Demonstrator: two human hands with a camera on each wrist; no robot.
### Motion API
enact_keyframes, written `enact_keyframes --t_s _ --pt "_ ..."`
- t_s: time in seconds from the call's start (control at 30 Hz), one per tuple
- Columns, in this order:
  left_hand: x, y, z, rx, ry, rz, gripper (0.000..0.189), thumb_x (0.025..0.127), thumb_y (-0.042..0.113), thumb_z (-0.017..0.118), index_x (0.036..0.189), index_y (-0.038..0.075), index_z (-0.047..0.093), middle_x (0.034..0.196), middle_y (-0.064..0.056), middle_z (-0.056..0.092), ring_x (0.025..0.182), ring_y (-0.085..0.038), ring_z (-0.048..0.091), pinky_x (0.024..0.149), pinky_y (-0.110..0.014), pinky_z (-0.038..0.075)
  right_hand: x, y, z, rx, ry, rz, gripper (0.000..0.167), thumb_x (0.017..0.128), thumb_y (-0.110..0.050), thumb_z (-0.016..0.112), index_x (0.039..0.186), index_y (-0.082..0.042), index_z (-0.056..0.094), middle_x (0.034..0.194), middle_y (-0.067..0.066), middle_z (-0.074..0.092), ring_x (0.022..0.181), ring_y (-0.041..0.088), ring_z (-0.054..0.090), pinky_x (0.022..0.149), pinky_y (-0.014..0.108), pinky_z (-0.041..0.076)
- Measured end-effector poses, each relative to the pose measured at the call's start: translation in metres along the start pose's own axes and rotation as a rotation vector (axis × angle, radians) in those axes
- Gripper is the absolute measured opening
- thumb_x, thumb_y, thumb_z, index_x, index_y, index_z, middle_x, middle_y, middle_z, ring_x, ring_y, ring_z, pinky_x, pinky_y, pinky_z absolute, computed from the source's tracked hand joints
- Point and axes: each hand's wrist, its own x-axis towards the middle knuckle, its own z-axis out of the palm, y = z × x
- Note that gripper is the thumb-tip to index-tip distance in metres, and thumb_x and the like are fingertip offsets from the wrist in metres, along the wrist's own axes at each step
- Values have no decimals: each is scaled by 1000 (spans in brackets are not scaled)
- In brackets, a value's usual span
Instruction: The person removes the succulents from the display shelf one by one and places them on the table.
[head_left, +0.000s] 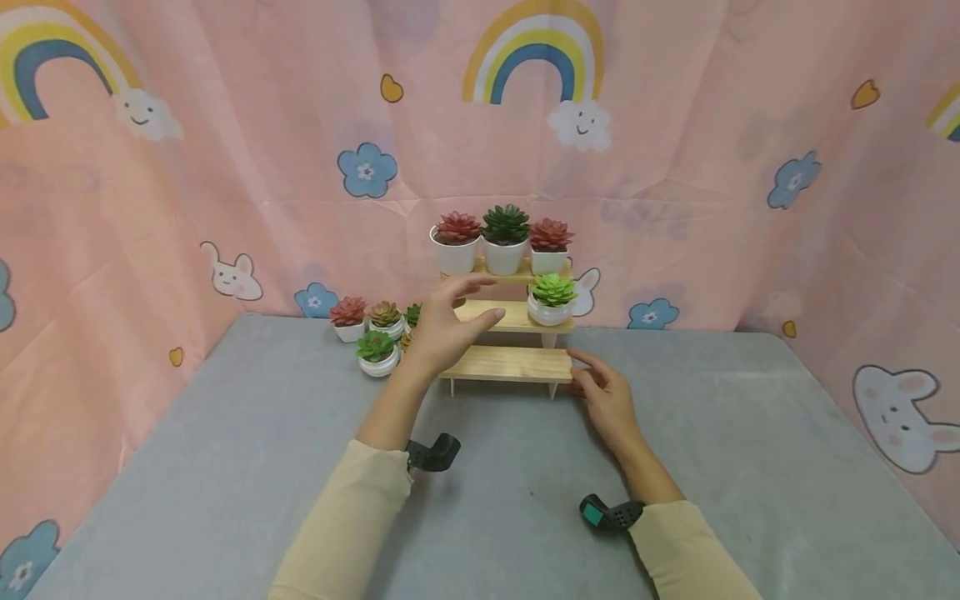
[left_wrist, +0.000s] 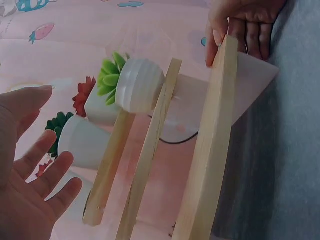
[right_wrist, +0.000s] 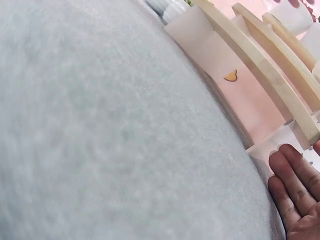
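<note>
— Stand (head_left: 512,364) of pale wood, with three stepped tiers: where exactly is it?

— Upright toward the back of the grey bench (head_left: 510,500), with the person's right grip (head_left: 609,404) at the right end of its lowest board.

— Grasping it?

— Yes, pinching that board's end between thumb and fingers.

— And the left grip (head_left: 446,332)?

— Released. It hovers before the stand's left part, fingers extended and spread; the left wrist view shows it apart from the boards.

— What do the tiers carry?

— Top one, from the left: a red succulent (head_left: 456,242) in a round white pot, a dark green succulent (head_left: 505,237) in another, then a second red succulent (head_left: 551,237) in a squarer white pot. At the middle tier's right end sits a lime-green succulent (head_left: 552,300) in a ribbed white pot.

— And beyond the stand?

— Just left of it, on the bench: a reddish succulent (head_left: 348,317), an orange-brown succulent (head_left: 386,318) and a mid-green succulent (head_left: 377,352), all in white pots, with more partly hidden behind the left arm (head_left: 397,400). Each wrist wears a black camera (head_left: 435,452). Behind hangs a pink curtain (head_left: 285,150) printed with rainbows, blue flowers and rabbits.
</note>
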Motion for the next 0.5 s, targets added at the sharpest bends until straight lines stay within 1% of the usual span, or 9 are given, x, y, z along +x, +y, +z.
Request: enact_keyframes --t_s 0.17,0.33,0.4,0.5 --pt "6 4 13 28 -42 7 42 89 18 78 130 13 67 134 -7 65 131 -29 57 111 -53 45 -1 0 0 11 1 -1 37 105 -17 53 140 -7 60 120 27 70 91 17 75 82 19 58" --pt "15 7 27 48 -111 16 48 88 15 78 133 14 65 141 -5 60 137 -25 52 114 -54 43 -1 0 0 27 5 -8 36 105 -18 54 138 -7 62 119 29 70 90 17 75 81 19 58" --pt "18 7 32 49 -137 6 51 87 14 78 136 15 64 146 -5 56 140 -24 48 116 -53 41 -1 0 0 35 1 -9 36 105 -18 54 138 -6 62 119 29 70 89 17 75 81 19 59" --pt "21 6 39 30 -155 -23 53 87 14 79 137 16 62 150 -7 51 143 -24 45 116 -53 40 -1 0 0 42 -2 -9 36 105 -18 55 138 -6 62 120 29 70 89 16 75 81 19 59"
